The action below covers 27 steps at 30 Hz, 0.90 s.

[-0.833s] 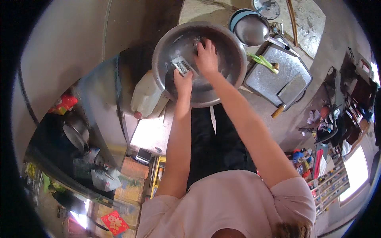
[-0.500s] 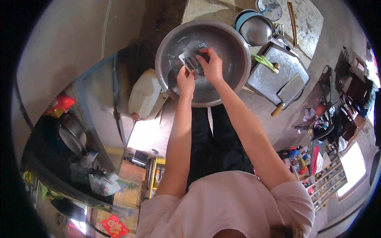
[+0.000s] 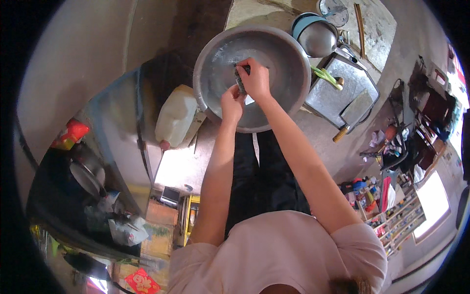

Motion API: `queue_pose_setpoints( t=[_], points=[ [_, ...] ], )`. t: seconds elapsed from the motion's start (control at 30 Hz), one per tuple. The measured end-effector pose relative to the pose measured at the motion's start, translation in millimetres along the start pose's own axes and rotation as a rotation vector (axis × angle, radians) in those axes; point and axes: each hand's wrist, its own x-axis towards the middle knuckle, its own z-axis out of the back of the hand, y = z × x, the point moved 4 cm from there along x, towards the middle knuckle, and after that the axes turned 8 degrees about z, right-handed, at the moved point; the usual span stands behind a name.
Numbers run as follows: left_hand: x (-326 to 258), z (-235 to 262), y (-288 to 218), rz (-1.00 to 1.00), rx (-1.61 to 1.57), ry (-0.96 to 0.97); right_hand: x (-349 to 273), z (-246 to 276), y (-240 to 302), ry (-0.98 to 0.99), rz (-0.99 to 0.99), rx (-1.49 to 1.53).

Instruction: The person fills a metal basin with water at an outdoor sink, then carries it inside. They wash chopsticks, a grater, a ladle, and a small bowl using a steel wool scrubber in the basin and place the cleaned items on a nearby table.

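Both hands are inside a wide grey metal basin (image 3: 289, 93). Between them is a flat, dark speckled piece (image 3: 241, 81); a whitish bit shows below my right hand, and I cannot make out what kind of thing it is. My left hand (image 3: 232, 103) grips its lower end, fingers closed. My right hand (image 3: 256, 81) is closed over its upper part, fingertips pressed on the dark side and covering much of it. A thin wet sheen and pale streaks mark the basin's inner wall.
Right of the basin, a silver board (image 3: 325, 95) bears a cleaver (image 3: 357, 110) and green onion stalks (image 3: 325, 77). Behind it stand a metal pan (image 3: 317, 39) and chopsticks (image 3: 361, 32). A whitish plastic jug (image 3: 175, 116) is at the left; a dark wok stove (image 3: 54, 181) lies farther left.
The piece has turned: its pale patterned face showed before, and now a dark narrow side shows. My right hand has curled over it, and my left hand has shifted slightly downward.
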Motion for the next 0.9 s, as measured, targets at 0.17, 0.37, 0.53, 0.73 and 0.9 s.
queue_pose_setpoints(
  t=[0.17, 0.37, 0.53, 0.73, 0.9],
  points=[
    [10, 15, -2, 0.01, -0.042, -0.068, -38, 3, -9, 0.178, -0.163, -0.057],
    [1, 19, -17, -0.025, 0.144, -0.141, -6, 42, -27, -0.059, -0.152, 0.119],
    [3, 22, 1, -0.115, 0.077, -0.141, 11, 19, -52, -0.001, -0.077, -0.247],
    [-7, 28, -24, 0.043, -0.083, -0.043, 12, 22, -42, 0.187, 0.206, 0.169],
    [-6, 26, -38, -0.074, -0.057, -0.187, 9, 21, -20, 0.3, 0.365, 0.074]
  ],
)
